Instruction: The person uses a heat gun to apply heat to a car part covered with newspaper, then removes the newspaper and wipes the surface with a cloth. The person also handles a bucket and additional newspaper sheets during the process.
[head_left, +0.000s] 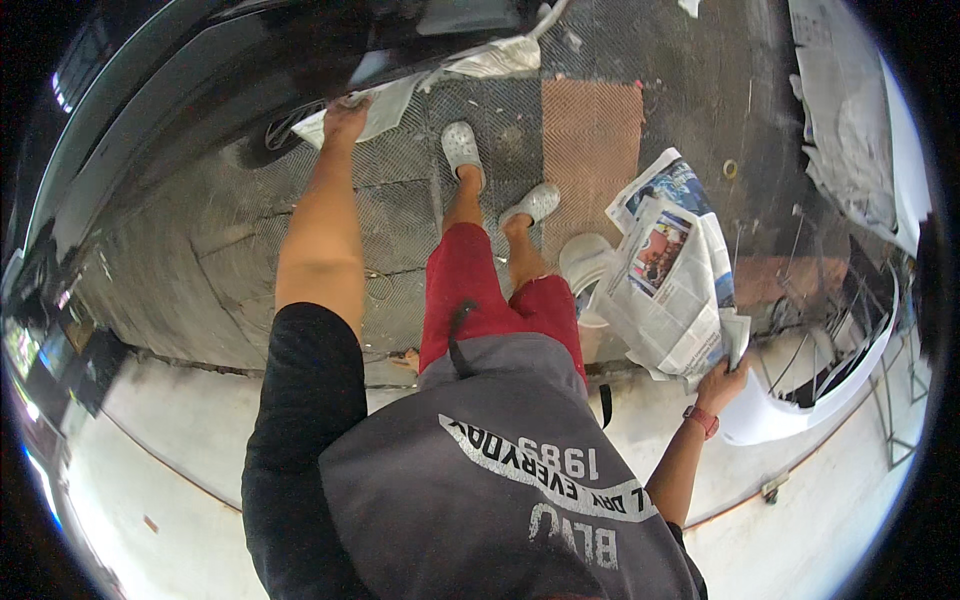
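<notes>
At the lower edge of a dark, glossy car body [250,60], my left hand [345,118] is stretched far out. Its fingers are bent against a pale paper sheet [392,112] that hangs along that edge; the fingertips are partly hidden. A second crumpled pale sheet [497,58] continues along the car to the right. On my right side, my right hand [722,383], with a red watch [703,421] at the wrist, is closed on the lower corner of several loose newspaper sheets [665,290]. They hang spread out, with printed pictures facing up.
A white round container [587,262] stands partly behind the newspaper. A tape roll [730,169] lies on the dark patterned floor, near a reddish mat [590,130]. At far right are a white curved panel [800,415], metal stands [900,390] and a paper-covered panel [850,130].
</notes>
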